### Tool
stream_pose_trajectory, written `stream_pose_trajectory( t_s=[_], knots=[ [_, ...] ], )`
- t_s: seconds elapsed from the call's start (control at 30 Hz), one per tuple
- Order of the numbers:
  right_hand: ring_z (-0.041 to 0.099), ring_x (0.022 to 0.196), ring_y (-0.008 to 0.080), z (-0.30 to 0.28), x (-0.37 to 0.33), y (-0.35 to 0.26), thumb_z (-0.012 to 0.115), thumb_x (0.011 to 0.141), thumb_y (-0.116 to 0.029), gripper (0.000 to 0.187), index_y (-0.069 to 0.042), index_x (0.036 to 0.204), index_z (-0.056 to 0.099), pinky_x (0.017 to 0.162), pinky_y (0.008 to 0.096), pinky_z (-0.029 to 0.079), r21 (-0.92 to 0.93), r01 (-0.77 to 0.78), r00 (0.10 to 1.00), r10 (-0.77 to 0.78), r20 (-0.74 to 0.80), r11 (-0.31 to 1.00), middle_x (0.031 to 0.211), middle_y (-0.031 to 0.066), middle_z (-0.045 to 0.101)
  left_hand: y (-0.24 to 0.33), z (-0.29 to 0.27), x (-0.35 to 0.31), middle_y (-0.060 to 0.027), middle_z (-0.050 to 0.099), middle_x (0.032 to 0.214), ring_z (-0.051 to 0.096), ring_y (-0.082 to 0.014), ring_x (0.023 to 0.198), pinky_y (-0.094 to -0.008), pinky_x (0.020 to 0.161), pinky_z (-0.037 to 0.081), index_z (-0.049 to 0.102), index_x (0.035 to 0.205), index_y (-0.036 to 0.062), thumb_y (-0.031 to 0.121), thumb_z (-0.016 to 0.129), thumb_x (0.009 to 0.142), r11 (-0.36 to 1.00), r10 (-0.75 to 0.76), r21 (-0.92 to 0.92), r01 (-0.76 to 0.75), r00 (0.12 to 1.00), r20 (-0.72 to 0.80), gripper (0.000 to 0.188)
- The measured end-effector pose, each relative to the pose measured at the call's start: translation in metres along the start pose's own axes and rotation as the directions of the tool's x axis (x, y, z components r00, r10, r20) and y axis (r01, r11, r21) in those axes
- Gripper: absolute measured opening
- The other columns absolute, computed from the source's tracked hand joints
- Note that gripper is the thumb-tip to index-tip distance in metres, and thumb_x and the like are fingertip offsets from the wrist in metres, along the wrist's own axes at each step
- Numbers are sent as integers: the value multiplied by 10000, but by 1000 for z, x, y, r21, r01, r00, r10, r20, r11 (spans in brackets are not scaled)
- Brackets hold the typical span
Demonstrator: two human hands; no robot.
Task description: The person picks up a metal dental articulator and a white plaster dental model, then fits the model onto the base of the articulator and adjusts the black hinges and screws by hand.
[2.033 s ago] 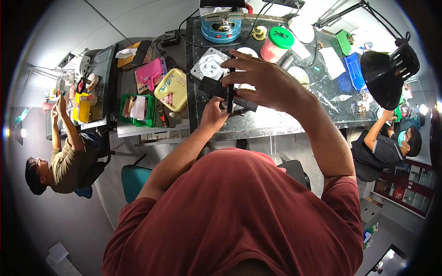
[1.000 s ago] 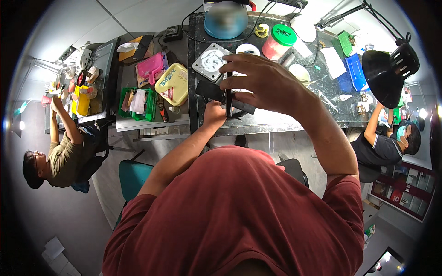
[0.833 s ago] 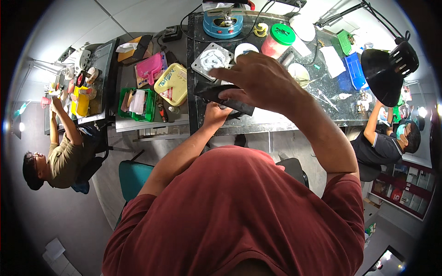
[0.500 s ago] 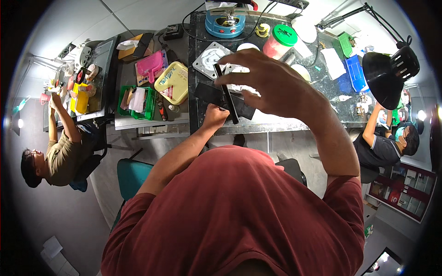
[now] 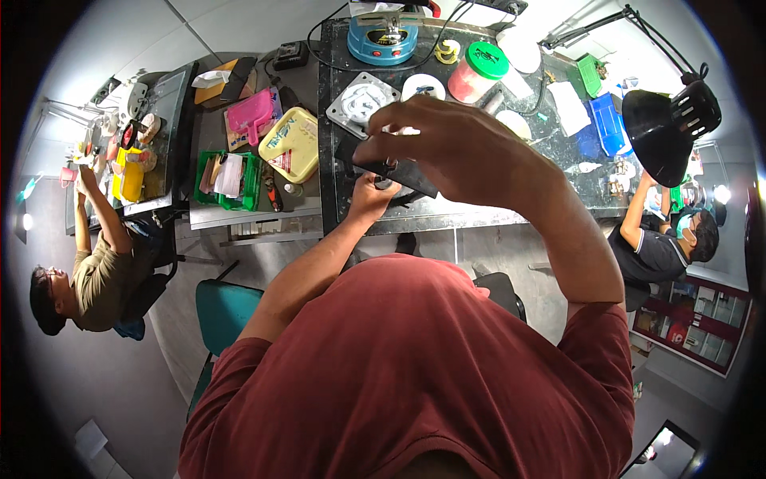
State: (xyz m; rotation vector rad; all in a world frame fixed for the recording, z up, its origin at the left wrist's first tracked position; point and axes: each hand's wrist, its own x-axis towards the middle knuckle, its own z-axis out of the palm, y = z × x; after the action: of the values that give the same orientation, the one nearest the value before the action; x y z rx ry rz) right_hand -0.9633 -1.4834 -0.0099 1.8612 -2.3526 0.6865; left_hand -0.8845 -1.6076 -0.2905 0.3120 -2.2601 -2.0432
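One black workbench [image 5: 337, 188] bears one square metal plate [image 5: 365, 104], smeared white, my landmark. I count one blue-bodied bench machine [image 5: 381, 44] beyond the plate, one yellow plastic tray [image 5: 290, 145] left of it, one green-lidded jar [image 5: 479, 72] to its right. Of two hands nearer than the plate, the right hand [image 5: 455, 144] arches with bent fingers over one black slab [image 5: 418, 180]; the left hand [image 5: 373, 198] sits at the slab's near side, fingers narrow. What either grips, I cannot tell.
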Motion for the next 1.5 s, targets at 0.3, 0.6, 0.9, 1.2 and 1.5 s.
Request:
stream_pose_trajectory(
  t_s=[0.3,0.6,0.9,1.2,1.5],
  knots=[
    [679,794,259,-15,18,-7,648,887,-245,156,-93,870,674,697,408,541,-345,-142,842,296,451,928,878,79,691,8,6,-3,-17,670,663,571,-63,628,-292,616,475,674,793,7,117,694,788,986,147,-62,-156,981,-123,112],
    [659,789,215,1,-2,12,616,905,-179,89,-131,964,663,699,379,536,-148,118,989,-130,-71,982,873,6,669,9,-6,-2,-60,692,719,627,-87,673,-311,623,492,681,862,17,128,691,769,986,-53,162,41,996,68,145],
    [660,738,229,-9,12,-10,588,955,-396,351,-67,847,651,627,403,517,-414,-232,724,441,531,880,790,77,647,-30,-1,0,-92,702,763,678,-185,754,-342,687,513,675,921,10,181,720,758,969,81,240,-54,991,-103,240],
    [589,1124,225,-13,9,4,664,869,-136,288,-187,1153,659,806,394,558,-88,-83,934,108,340,993,1228,47,597,-20,-5,1,-193,683,767,650,-381,782,-429,718,521,680,771,-5,276,743,736,963,34,270,-19,998,-51,290],
    [579,1145,217,-9,-5,18,724,795,-117,385,-160,1171,654,859,372,553,-185,58,990,-32,141,981,1304,27,548,-46,1,6,-184,625,620,651,-342,648,-432,618,477,639,684,-17,191,720,743,946,224,254,-200,972,-66,230]
  ],
)
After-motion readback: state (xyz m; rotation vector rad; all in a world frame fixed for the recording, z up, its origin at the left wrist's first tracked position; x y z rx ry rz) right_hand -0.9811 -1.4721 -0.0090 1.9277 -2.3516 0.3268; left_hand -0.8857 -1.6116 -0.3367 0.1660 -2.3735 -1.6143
